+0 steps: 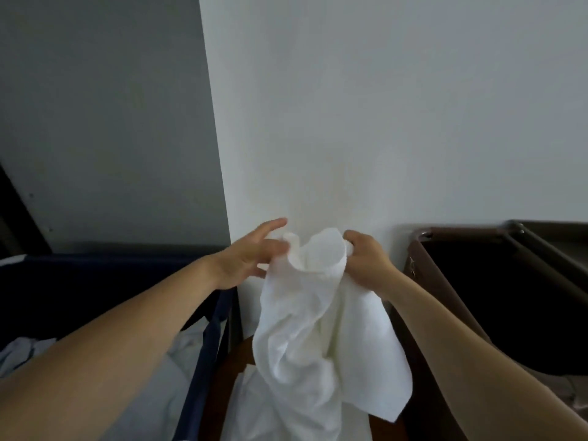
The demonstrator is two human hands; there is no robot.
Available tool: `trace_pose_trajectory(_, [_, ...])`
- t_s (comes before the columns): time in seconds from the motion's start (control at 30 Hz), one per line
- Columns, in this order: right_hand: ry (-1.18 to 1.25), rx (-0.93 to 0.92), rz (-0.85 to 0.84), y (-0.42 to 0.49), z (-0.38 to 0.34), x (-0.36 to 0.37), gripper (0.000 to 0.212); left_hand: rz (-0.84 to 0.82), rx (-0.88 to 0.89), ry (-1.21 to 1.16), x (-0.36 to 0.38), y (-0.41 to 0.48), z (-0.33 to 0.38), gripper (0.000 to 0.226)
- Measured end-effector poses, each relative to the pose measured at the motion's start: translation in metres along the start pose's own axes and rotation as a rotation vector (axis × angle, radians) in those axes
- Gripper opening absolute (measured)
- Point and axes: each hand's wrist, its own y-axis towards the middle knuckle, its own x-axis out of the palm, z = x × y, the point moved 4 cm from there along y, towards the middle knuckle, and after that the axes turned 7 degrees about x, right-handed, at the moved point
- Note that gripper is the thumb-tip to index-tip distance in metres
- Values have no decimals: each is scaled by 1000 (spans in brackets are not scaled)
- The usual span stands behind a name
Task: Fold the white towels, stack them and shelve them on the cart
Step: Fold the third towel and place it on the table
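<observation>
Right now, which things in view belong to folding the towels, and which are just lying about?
Job: white towel, held up by the left hand and right hand; white cloth below it, likely another towel.
Lying about: navy bin holding pale linen; two brown bins on the right.

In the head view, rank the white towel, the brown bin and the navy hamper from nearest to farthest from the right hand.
1. white towel: gripped by the right hand itself.
2. brown bin: just off to the hand's right.
3. navy hamper: far over on the left side.
</observation>
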Motion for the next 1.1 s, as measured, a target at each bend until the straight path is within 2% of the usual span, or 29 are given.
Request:
trace_pose_trajectory(0.07, [13, -5, -10, -1, -7, -3, 25, -96, -13, 302, 20, 6, 8, 103])
trace_pose_trajectory(0.13, [-2, -29, 10, -2, -16, -10, 26, -60, 27, 483, 32, 17, 13, 91])
trace_pose_trajectory(0.17, [-7, -47, 33, -2, -22, -16, 26, -18, 67, 484, 36, 19, 20, 77])
trace_pose_trajectory(0.27, [26, -135, 149, -6, -49, -43, 30, 123, 160, 267, 27, 23, 47, 48])
trace_pose_trajectory(0.33, [101, -235, 206, -15, -73, -61, 38, 170, 232, 139, 13, 25, 66, 46])
trace_pose_trajectory(0.37, [131, -278, 182, -19, -81, -65, 45, 170, 254, 83, 6, 26, 72, 50])
trace_pose_trajectory(0.43, [165, -267, -23, -20, -83, -62, 67, 132, 270, 3, -3, 25, 74, 52])
trace_pose_trajectory(0.5, [180, -140, -335, -16, -60, -46, 78, 121, 221, 54, -6, 19, 58, 30])
trace_pose_trajectory(0.57, [22, 30, -577, -11, -23, -25, 63, 106, 113, 190, -5, 11, 24, 21])
trace_pose_trajectory(0.6, [-138, 86, -631, -11, -6, -15, 54, 76, 46, 256, -3, 8, 4, 22])
trace_pose_trajectory(0.67, [-390, 121, -577, -11, 17, -2, 43, 30, -73, 378, 0, 4, -33, 18])
trace_pose_trajectory(0.7, [-431, 113, -523, -10, 24, 3, 38, 46, -118, 412, 1, 3, -46, 16])
trace_pose_trajectory(0.77, [-375, 74, -443, -10, 21, 9, 25, 57, -173, 460, 6, 0, -59, 14])
trace_pose_trajectory(0.8, [-356, 40, -406, -9, 14, 10, 18, 8, -189, 502, 10, -1, -59, 16])
trace_pose_trajectory(0.87, [-361, -42, -347, -8, 1, 11, 21, -141, -239, 532, 16, -4, -54, 41])
trace_pose_trajectory(0.93, [-377, -106, -327, -9, -10, 18, 27, -205, -221, 390, 22, -4, -41, 82])
trace_pose_trajectory(0.97, [-369, -119, -326, -11, -12, 23, 26, -229, -178, 348, 27, -2, -33, 95])
trace_pose_trajectory(1.0, [-346, -124, -316, -12, -13, 28, 24, -274, -123, 378, 36, -1, -26, 98])
trace_pose_trajectory(1.03, [-302, -132, -295, -13, -13, 32, 23, -306, -83, 474, 45, 0, -24, 90])
trace_pose_trajectory(1.1, [-196, -149, -262, -13, -9, 35, 23, -264, -60, 700, 54, 1, -28, 56])
